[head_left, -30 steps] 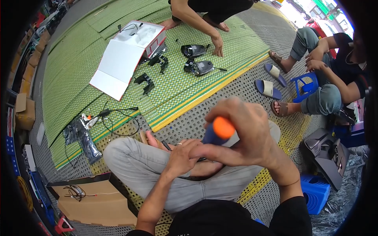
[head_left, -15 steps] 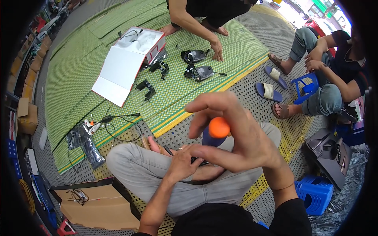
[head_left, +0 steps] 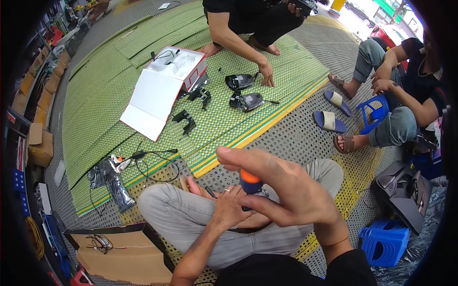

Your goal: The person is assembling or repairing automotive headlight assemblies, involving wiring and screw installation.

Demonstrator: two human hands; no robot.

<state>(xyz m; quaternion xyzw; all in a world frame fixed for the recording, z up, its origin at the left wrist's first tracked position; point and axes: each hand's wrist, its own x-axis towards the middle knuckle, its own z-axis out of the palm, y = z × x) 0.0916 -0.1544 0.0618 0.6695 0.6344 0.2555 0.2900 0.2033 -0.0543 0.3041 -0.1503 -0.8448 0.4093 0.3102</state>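
The right hand (head_left: 291, 190) is raised in front of the camera, and its fingers close around a screwdriver (head_left: 250, 182) with an orange cap and a dark handle. The thumb lies over the top and the cap shows just under it. The screwdriver stands almost upright above the person's lap, between the two hands. The left hand (head_left: 229, 209) is lower, on the grey trousers, with its fingers bent near the lower end of the tool; it seems to pinch something small and dark there, but the right hand hides this part, so I cannot tell what it grasps.

To the left of the knees, a flat cardboard box (head_left: 124, 252) lies on the perforated floor with thin wires on it. A little farther, at the edge of the green mat (head_left: 95, 100), there is a black cable (head_left: 152, 159) and a bundle in clear plastic (head_left: 112, 178).

In the middle of the mat an open white box (head_left: 162, 90) with a red rim lies, with black brackets (head_left: 186, 121) beside it. Near them are two black lamp units (head_left: 245, 93), and another person's hand (head_left: 267, 74) rests on the mat just beside them. At the right, a seated person is near a blue stool (head_left: 374, 112) and a pair of sandals (head_left: 331, 112).
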